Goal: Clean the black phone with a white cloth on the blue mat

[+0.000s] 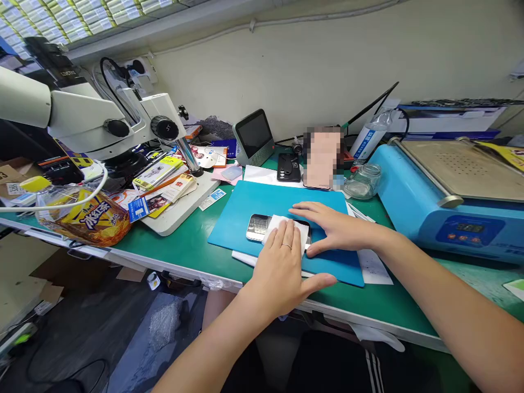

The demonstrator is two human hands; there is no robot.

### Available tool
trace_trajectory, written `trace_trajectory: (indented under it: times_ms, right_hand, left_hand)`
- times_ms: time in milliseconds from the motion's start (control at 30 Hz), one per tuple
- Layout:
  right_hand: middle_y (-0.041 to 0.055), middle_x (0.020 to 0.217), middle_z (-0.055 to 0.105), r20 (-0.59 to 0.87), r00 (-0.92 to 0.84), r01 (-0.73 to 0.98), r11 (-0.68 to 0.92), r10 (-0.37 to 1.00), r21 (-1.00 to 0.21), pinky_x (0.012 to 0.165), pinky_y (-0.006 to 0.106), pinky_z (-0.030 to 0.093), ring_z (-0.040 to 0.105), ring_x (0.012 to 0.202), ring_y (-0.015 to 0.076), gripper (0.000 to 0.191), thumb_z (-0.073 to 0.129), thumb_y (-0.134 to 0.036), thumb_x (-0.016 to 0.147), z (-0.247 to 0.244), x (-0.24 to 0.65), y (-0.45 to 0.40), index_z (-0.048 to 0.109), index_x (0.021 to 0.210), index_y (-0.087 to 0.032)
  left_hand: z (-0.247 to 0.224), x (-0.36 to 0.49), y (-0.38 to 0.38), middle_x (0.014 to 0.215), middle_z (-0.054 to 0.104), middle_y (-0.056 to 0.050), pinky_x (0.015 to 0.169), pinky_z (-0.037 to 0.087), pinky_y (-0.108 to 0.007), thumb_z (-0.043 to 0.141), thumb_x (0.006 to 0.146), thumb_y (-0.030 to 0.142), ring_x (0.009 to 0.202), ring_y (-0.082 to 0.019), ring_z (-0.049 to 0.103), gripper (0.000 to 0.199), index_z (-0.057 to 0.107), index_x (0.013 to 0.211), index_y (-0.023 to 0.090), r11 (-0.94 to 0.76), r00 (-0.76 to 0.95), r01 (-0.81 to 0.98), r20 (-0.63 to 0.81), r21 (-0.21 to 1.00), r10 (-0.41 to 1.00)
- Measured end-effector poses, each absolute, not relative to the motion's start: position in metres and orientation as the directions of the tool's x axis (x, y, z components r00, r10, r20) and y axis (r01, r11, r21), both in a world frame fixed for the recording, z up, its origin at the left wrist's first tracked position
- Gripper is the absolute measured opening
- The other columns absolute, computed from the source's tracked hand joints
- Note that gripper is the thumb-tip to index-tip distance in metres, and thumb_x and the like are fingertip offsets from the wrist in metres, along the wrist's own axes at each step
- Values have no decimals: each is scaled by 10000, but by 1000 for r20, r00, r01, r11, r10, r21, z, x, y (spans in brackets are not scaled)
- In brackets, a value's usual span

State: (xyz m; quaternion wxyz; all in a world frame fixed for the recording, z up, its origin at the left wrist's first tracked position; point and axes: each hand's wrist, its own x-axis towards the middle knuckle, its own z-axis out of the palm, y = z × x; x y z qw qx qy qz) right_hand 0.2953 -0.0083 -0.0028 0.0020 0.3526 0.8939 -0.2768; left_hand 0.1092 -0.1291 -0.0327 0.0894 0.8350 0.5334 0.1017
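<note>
A smartphone [256,226] lies lengthwise on a blue mat [245,202], its screen side glossy and reflecting. Over its middle sits a white wipe [273,222]. My left hand [282,259], with a ring on one finger, lies flat on the wipe, fingers straight and close together, thumb stretched out to the right. My right hand [327,226] spans the phone's right end, with the thumb at the near edge and the fingers over the far edge. That end of the phone is largely hidden by my hands and the wipe.
Behind the mat are a black phone case [289,167], a smart display [254,136] and a glass jar [363,182]. A blue heating machine [442,202] stands right. At left are a microscope [98,120], its base [172,215] and a tea bottle [90,218]. The green table's front edge is close.
</note>
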Motion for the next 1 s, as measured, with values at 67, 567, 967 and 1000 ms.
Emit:
trace_trajectory:
  times_ms: [67,567,967,1000]
  right_hand:
    - [100,1708,245,-202,-750,635,602,630,-484,1209,637,259,207,1538,457,1073,718,-753,715,-3,296,-8,300,1614,-343]
    - [127,1708,238,-221,-746,648,606,629,-462,1230,586,255,202,1546,429,1115,723,-768,705,-4,296,-7,322,1613,-258]
    - [121,1705,248,-218,-743,648,600,632,-468,1222,601,261,209,1539,448,1106,721,-776,700,-4,296,-7,327,1610,-285]
    - [118,1704,251,-215,-744,647,601,633,-470,1223,601,257,211,1539,447,1103,722,-776,700,-5,297,-7,329,1609,-290]
  left_hand:
    - [-33,97,-126,1678,190,-212,1278,210,-474,163,960,822,1579,-318,133,1057,290,1589,-17,-434,430,864,76,256,900]
    - [-35,98,-133,1674,197,-219,1270,235,-489,187,941,843,1576,-326,157,1074,301,1588,-6,-416,408,877,87,239,909]
    - [-35,110,-131,1669,154,-256,1269,210,-525,181,877,910,1573,-379,114,1206,254,1589,-60,-281,274,933,59,227,960]
    - [-35,115,-136,1671,156,-245,1269,210,-527,166,866,920,1573,-375,116,1214,257,1593,-48,-311,306,919,60,244,950]
